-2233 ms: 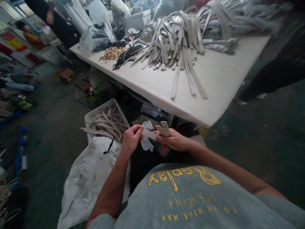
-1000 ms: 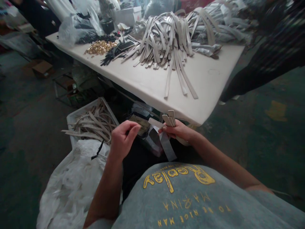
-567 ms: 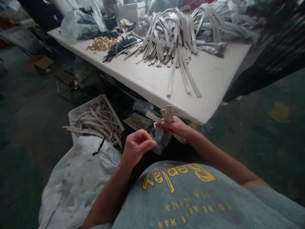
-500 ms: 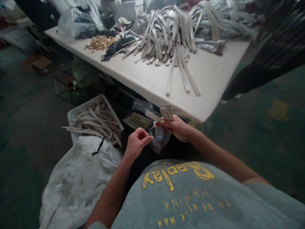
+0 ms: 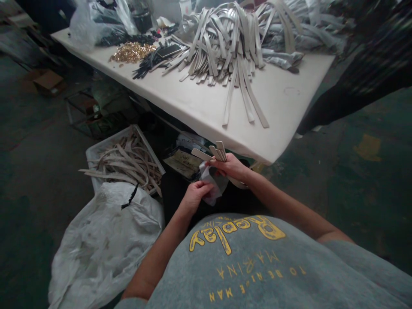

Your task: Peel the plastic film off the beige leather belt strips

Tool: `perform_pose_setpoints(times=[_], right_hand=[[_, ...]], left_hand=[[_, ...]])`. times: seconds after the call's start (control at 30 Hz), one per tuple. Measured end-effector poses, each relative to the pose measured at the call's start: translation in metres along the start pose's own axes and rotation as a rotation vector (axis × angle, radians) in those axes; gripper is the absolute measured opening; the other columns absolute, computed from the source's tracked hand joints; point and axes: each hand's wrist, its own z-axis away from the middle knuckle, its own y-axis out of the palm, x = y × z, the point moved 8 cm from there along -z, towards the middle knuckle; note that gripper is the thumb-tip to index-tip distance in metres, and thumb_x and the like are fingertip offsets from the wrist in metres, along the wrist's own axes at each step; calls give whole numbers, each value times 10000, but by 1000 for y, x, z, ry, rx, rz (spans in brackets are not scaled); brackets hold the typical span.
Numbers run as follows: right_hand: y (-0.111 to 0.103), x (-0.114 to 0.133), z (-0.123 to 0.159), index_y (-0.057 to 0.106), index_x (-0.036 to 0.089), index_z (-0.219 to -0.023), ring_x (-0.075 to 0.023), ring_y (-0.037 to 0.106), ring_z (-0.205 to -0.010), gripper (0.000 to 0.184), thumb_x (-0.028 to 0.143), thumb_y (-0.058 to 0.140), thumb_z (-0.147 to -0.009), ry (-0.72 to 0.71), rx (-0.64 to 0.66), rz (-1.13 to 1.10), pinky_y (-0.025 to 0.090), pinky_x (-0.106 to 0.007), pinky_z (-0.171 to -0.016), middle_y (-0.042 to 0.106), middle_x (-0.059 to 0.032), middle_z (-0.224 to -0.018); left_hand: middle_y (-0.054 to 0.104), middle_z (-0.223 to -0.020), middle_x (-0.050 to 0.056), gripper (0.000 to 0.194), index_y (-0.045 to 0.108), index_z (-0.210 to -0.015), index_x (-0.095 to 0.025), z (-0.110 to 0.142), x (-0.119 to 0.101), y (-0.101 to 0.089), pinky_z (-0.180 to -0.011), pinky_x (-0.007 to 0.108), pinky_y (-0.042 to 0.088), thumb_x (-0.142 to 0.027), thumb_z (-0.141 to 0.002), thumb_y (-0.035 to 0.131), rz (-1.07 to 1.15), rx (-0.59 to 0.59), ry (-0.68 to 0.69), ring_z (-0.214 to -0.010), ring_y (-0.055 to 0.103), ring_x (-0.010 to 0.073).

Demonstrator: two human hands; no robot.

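Note:
My right hand (image 5: 234, 167) grips a small fan of light grey straps (image 5: 219, 150), whose rounded ends stick up past the fingers. Below them hangs a clear plastic bag (image 5: 215, 189), crumpled, over my lap. The thumb and fingers of my left hand (image 5: 197, 194) are closed on the bag's near left side. One strap points off to the left, apart from the upright ones. The lower ends of the straps are mostly hidden by the right hand.
On the white table (image 5: 277, 111) lie a large heap of grey straps (image 5: 225, 47), gold metal pieces (image 5: 133, 52) and black strips (image 5: 148, 62). To the left stand a white crate (image 5: 92, 161) of strap offcuts and a white sack (image 5: 103, 244). A person's dark-clothed leg (image 5: 334, 98) is at right.
My left hand has moved right and taken hold of the plastic bag, which now hangs more spread out. The straps stay in my right hand. The view has shifted slightly.

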Motion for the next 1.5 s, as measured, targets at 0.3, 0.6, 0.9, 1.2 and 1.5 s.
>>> perform_pose_setpoints(times=[0.3, 0.6, 0.9, 1.2, 1.5], right_hand=[[-7, -25, 29, 739, 108, -939, -74, 355, -413, 589, 667, 663, -771, 143, 65, 66, 516, -292, -571, 386, 85, -447], [6, -35, 12, 706, 99, -790, -83, 389, -442, 502, 597, 707, -725, 120, 74, 84, 308, -239, -435, 474, 37, -495], [13, -21, 1, 746, 97, -792, -83, 376, -499, 399, 485, 657, -754, 77, 0, 214, 306, -237, -475, 505, 15, -548], [-11, -19, 27, 728, 125, -758, -99, 441, -469, 511, 595, 547, -845, 82, -17, 335, 340, -225, -420, 547, -17, -590], [3, -38, 65, 693, 148, -740, -120, 458, -494, 438, 480, 462, -907, 106, 48, 547, 328, -244, -487, 535, -7, -573]], left_hand=[[703, -739, 21, 370, 707, -810, -141, -12, 5, -14, -628, 234, 495, -350, -566, 891, 209, -93, -15, -637, 618, 123], [728, -767, 42, 374, 766, -830, -134, -1, 3, 12, -696, 268, 481, -348, -548, 883, -72, 67, 57, -681, 611, 158], [724, -710, 67, 380, 759, -779, -107, -5, 23, 10, -672, 277, 492, -394, -565, 886, -19, 74, -76, -632, 624, 155], [667, -667, -4, 427, 639, -707, -148, -15, 22, -20, -666, 250, 521, -373, -504, 940, 402, -170, -54, -609, 624, 115], [718, -750, 6, 294, 671, -772, -159, -21, 21, -26, -742, 268, 535, -331, -658, 880, 576, -243, -21, -707, 679, 130]])
